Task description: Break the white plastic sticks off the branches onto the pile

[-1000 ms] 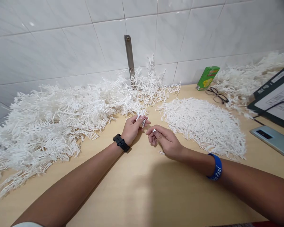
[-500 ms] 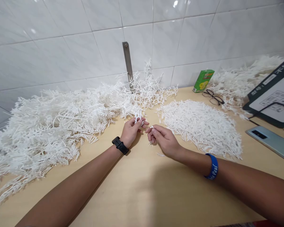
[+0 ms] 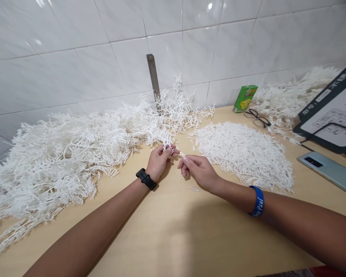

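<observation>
My left hand (image 3: 159, 159) is closed on a white branched plastic sprig (image 3: 167, 145), pinched between thumb and fingers. Close by on the right, my right hand (image 3: 198, 169) pinches a small white plastic piece (image 3: 182, 154) whose tip points toward the left fingers. A few thin white strands show below the right fingers, partly hidden. On the left lies a large heap of tangled white branched sprigs (image 3: 72, 150). To the right spreads a flatter pile of small loose white pieces (image 3: 245, 154). One small piece (image 3: 195, 189) lies on the table under my right hand.
A metal bracket (image 3: 153, 79) stands against the tiled wall (image 3: 164, 50). At the back right are a green box (image 3: 245, 99), eyeglasses (image 3: 258, 118) and more white sprigs (image 3: 294, 92). A dark-framed printed board (image 3: 331, 115) and a phone (image 3: 328, 173) sit at the right of the wooden table (image 3: 161, 231).
A white piece now sticks out from the right thumb and fingers toward my left hand. Both hands stay nearly in place, and the view has shifted slightly.
</observation>
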Demonstrator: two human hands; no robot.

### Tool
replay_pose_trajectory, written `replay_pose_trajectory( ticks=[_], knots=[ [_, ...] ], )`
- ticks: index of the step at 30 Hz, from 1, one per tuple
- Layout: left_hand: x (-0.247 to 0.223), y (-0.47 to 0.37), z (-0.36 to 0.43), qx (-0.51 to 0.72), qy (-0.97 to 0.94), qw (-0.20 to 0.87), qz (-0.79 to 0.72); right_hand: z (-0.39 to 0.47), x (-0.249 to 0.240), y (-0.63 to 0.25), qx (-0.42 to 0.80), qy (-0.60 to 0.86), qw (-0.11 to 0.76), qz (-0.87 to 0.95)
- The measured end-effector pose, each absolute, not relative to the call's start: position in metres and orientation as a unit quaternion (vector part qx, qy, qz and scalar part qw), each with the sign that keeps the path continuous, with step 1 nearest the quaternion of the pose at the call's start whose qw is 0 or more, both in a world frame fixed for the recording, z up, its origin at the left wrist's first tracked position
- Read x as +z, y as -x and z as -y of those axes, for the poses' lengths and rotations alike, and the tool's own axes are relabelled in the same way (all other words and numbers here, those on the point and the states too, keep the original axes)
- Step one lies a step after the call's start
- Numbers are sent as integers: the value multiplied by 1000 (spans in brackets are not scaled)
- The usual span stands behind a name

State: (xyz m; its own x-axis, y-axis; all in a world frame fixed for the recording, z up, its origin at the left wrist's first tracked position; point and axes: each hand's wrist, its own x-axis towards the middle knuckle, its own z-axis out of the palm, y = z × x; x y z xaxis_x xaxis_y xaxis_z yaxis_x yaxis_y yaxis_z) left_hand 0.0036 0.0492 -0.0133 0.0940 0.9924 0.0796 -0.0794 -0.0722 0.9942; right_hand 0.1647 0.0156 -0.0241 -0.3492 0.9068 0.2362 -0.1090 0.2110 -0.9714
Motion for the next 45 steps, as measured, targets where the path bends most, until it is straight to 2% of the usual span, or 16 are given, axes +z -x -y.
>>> replay_pose_trajectory(
  ticks=[13,25,36,38,39,42,43,45],
  knots=[
    [-15,-3,-50,521,-522,505,-449,-18,-26,-166,564,322,481,589],
    [-14,-4,-51,522,-508,515,-452,-17,-21,-168,494,392,523,573],
    [-14,-6,-51,523,-503,528,-441,-18,-20,-171,491,391,545,556],
    [-14,-6,-51,528,-495,536,-435,-9,-11,-169,557,330,489,584],
    [-14,-6,-51,530,-490,540,-432,-1,-6,-168,601,280,433,611],
    [-14,-7,-51,529,-484,550,-428,28,5,-160,659,103,193,720],
    [-14,-7,-52,529,-483,550,-429,36,7,-156,639,60,151,752],
    [-14,-6,-52,532,-475,552,-431,48,5,-150,589,28,148,794]
  ],
)
